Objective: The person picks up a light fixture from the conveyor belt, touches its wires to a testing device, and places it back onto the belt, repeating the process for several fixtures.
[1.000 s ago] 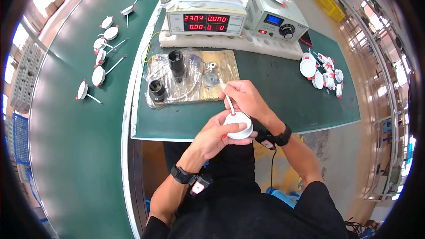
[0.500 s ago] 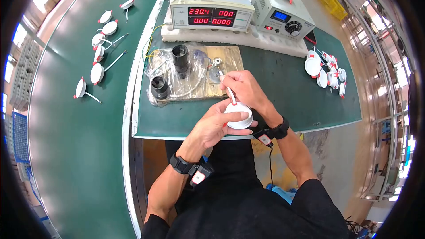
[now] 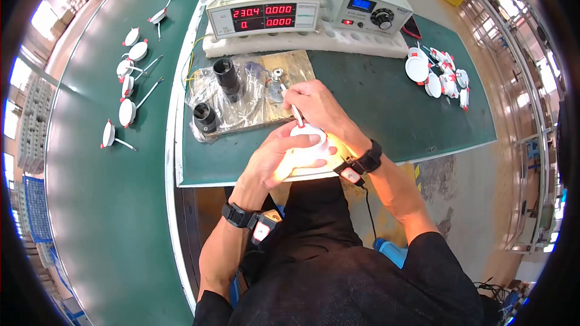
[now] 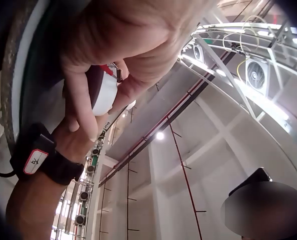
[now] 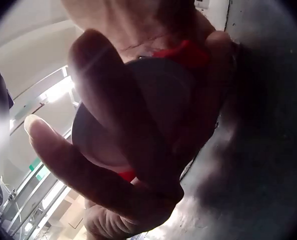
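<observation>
My left hand [image 3: 272,156] grips a round white downlight [image 3: 310,130] with red clips, its thumb across the back. Bright yellow-white light shines from the lamp's underside onto both hands. With bent fingers, my right hand [image 3: 320,107] pinches the lamp's white cable [image 3: 296,115], whose far end is at the metal contact disc [image 3: 276,92] on a wooden board [image 3: 296,63]. In the left wrist view the lamp's white rim [image 4: 106,97] shows between the fingers. The right wrist view shows its shaded face [image 5: 163,90] behind left-hand fingers.
Two black lamp sockets [image 3: 225,75] stand on the plastic-wrapped part of the board. Behind are a power meter [image 3: 264,17] with red digits and a grey supply box [image 3: 365,6] on white foam [image 3: 254,45]. More downlights lie at right [image 3: 417,69] and along the green left bench [image 3: 90,205].
The downlight, unlit before, now glows. Both hands stay on lamp and cable, the cable's end still at the contacts. The head view has shifted slightly.
</observation>
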`<state>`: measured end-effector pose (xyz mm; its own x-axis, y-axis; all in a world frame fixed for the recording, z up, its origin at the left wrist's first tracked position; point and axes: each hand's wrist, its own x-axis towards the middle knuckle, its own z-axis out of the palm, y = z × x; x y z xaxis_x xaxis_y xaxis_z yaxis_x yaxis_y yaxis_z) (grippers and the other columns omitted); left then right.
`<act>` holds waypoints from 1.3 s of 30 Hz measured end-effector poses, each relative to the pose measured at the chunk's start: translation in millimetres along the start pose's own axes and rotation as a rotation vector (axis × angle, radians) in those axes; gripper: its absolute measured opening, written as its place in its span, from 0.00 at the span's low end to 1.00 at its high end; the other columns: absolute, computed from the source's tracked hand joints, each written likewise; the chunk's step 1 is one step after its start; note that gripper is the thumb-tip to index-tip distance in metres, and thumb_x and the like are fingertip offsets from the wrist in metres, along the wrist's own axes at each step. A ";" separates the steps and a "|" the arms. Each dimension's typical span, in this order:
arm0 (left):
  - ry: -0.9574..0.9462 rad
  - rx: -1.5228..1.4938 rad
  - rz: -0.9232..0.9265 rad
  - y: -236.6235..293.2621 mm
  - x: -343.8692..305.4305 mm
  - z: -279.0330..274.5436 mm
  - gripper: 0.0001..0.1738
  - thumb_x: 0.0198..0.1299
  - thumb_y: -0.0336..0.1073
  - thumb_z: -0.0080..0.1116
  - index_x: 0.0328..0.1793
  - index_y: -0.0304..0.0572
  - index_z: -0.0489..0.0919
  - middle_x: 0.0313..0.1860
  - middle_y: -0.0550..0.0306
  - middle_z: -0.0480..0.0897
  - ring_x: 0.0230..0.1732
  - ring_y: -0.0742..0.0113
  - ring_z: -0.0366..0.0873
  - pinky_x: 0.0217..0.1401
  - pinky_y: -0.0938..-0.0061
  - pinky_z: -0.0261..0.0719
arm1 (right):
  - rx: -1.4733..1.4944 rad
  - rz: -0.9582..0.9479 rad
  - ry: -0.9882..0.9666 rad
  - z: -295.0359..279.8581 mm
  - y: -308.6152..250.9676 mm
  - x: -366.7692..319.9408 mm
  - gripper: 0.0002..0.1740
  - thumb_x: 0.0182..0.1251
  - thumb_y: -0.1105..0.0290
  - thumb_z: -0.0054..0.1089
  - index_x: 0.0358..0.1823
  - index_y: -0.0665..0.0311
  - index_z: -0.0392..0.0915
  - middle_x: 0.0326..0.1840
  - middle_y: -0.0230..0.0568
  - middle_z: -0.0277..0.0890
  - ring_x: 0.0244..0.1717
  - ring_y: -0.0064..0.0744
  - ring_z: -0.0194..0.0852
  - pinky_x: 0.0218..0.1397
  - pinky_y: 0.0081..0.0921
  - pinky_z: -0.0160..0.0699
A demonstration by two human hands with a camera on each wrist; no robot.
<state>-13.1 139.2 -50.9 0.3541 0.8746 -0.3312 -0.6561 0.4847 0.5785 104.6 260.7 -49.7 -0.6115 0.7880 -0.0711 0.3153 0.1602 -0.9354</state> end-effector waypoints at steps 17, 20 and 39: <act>0.039 -0.140 -0.004 -2.6 6.1 -1.3 0.22 0.64 0.24 0.61 0.64 0.33 0.70 0.56 0.45 0.81 0.57 0.42 0.86 0.53 0.58 0.92 | 0.055 0.030 -0.024 -1.3 1.2 0.2 0.15 0.65 0.65 0.57 0.28 0.72 0.82 0.17 0.32 0.70 0.20 0.21 0.65 0.25 0.28 0.62; -0.002 -0.096 -0.002 -6.7 11.1 -6.2 0.22 0.65 0.24 0.61 0.64 0.34 0.70 0.56 0.46 0.81 0.57 0.43 0.86 0.51 0.58 0.93 | 0.037 0.019 -0.017 -0.7 -0.8 -1.1 0.15 0.64 0.66 0.57 0.28 0.72 0.82 0.17 0.33 0.71 0.20 0.22 0.66 0.25 0.29 0.63; -0.005 -0.027 -0.003 -9.2 9.0 -7.4 0.21 0.65 0.32 0.64 0.63 0.37 0.75 0.54 0.52 0.84 0.62 0.47 0.84 0.56 0.61 0.87 | -0.001 0.007 -0.004 0.5 1.1 0.1 0.15 0.64 0.66 0.57 0.29 0.73 0.82 0.18 0.34 0.71 0.22 0.23 0.65 0.26 0.28 0.64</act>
<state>-8.8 142.5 -64.6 0.3592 0.8733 -0.3291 -0.6726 0.4867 0.5574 104.5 260.6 -50.9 -0.6123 0.7867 -0.0788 0.3202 0.1556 -0.9345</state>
